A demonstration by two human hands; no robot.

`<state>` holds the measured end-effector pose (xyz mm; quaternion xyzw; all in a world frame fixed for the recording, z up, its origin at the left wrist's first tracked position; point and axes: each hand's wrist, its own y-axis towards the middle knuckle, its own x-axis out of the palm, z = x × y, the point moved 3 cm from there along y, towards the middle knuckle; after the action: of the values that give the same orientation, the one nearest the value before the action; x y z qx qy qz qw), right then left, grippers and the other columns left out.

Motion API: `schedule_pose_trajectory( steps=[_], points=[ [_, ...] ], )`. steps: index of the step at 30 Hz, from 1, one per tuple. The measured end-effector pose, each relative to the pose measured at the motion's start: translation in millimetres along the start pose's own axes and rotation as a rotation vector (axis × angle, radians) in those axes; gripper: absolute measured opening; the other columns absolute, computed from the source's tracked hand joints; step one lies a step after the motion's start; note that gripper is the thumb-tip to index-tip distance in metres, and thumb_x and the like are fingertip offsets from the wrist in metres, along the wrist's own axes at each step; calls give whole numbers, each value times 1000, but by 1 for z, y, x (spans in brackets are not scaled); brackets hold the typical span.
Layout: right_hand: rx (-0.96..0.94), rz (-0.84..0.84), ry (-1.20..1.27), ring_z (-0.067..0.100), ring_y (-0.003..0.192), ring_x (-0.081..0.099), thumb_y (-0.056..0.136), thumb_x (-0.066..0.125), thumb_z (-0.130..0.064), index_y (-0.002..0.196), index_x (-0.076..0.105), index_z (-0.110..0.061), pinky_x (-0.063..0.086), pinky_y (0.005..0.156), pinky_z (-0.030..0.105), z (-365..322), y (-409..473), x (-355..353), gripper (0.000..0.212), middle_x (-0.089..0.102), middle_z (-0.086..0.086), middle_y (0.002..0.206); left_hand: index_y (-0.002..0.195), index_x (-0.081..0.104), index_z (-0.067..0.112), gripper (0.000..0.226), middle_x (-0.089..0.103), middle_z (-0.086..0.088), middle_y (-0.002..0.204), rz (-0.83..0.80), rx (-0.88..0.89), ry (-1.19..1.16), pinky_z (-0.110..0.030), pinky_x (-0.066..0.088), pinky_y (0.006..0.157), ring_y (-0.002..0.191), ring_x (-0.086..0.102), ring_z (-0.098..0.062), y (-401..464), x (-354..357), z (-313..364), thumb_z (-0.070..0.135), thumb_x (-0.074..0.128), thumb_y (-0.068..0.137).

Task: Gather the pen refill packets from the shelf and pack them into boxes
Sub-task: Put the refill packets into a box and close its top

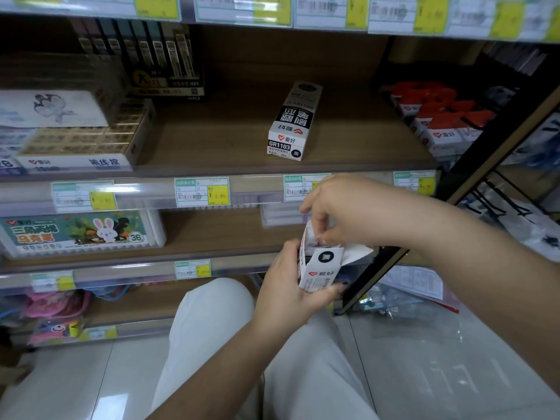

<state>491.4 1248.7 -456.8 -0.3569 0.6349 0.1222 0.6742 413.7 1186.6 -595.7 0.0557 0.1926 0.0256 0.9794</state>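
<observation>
Down in front of the lower shelves, I've got the left hand (285, 286) wrapped around a small white box (319, 269), held up off the knee, with its top flaps open. The right hand (336, 210) is pinched narrow right at the opening, fingertips (328, 239) on what looks like a flap or something going in. Honestly I can't tell which, since the hand hides it.

Main worry: the loose flap (359, 253) sticking out to the right. If I push down at an angle it could crease or tear, and then the box won't close flush. Second thing, the left grip is only around the lower body of the box, so a hard poke from above might slide it through the palm or tip it toward the floor.

One more matching box (295, 122) lies alone on the wooden shelf (212, 137) above, well apart from both hands. I can't see any loose refill packets from here, so I might be missing some tucked behind things.
</observation>
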Motion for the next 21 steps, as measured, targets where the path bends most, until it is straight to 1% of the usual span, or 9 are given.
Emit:
schedule_pose_trajectory(
  steps=[4, 7, 8, 11, 13, 15, 17, 19, 21],
  points=[
    [-7, -6, 5, 20, 102, 63, 83, 65, -18, 60, 58, -30, 50, 89, 38, -2, 2, 1, 27, 69, -3, 110, 97, 36, 48, 54, 56, 24, 92, -1, 7, 9, -6, 38, 66, 91, 52, 11, 0, -1, 0, 60, 65, 54],
    [-13, 34, -33, 25, 109, 59, 83, 62, -17, 72, 69, -21, 50, 91, 39, -3, 2, 0, 14, 67, 4, 114, 96, 36, 48, 52, 56, 24, 93, -1, 6, 28, -9, 40, 67, 93, 53, 7, 0, 0, -2, 58, 66, 54],
    [-17, 50, -42, 25, 110, 58, 84, 61, -18, 75, 70, -19, 50, 91, 40, -4, 3, 0, 12, 67, 5, 115, 97, 37, 47, 53, 56, 25, 94, 1, 5, 32, -10, 41, 68, 93, 53, 6, 0, 0, -3, 57, 67, 55],
    [-80, 13, -19, 29, 109, 58, 84, 60, -14, 81, 74, -11, 49, 90, 43, -8, 2, 4, 14, 65, 8, 115, 105, 39, 41, 59, 53, 29, 98, 9, 13, 29, -14, 43, 70, 94, 54, 4, 0, 1, -5, 56, 68, 55],
    [-95, -9, -1, 29, 105, 59, 81, 60, -11, 79, 74, -11, 49, 87, 42, -9, 2, 5, 15, 66, 9, 112, 105, 39, 39, 59, 54, 27, 97, 6, 19, 19, -14, 43, 68, 92, 54, 3, -1, 1, -5, 54, 69, 56],
    [-88, -14, -38, 28, 102, 61, 80, 59, -12, 75, 73, -13, 51, 86, 40, -6, 3, 6, 15, 69, 9, 107, 100, 37, 43, 55, 57, 21, 92, 0, 23, 19, -12, 41, 66, 90, 55, 3, 0, 2, -4, 51, 72, 58],
    [-66, -47, -81, 26, 105, 60, 82, 58, -13, 72, 69, -17, 51, 87, 37, -6, 4, 6, 16, 69, 5, 109, 97, 36, 42, 53, 56, 21, 90, -5, 26, 29, -10, 39, 64, 88, 55, 3, 1, 3, -4, 51, 71, 58],
    [-52, -71, -94, 24, 109, 58, 83, 58, -11, 60, 57, -25, 49, 90, 36, -6, 5, 7, 26, 67, 3, 113, 98, 37, 39, 54, 56, 20, 90, -10, 26, 28, -11, 39, 64, 88, 55, 3, 1, 5, -5, 51, 71, 58],
    [-54, -67, -101, 24, 113, 55, 81, 59, -11, 51, 46, -26, 48, 91, 37, -8, 6, 9, 37, 67, 4, 113, 99, 38, 37, 54, 57, 18, 91, -10, 27, 26, -13, 40, 65, 88, 55, 1, 0, 5, -6, 51, 72, 58]
  ],
)
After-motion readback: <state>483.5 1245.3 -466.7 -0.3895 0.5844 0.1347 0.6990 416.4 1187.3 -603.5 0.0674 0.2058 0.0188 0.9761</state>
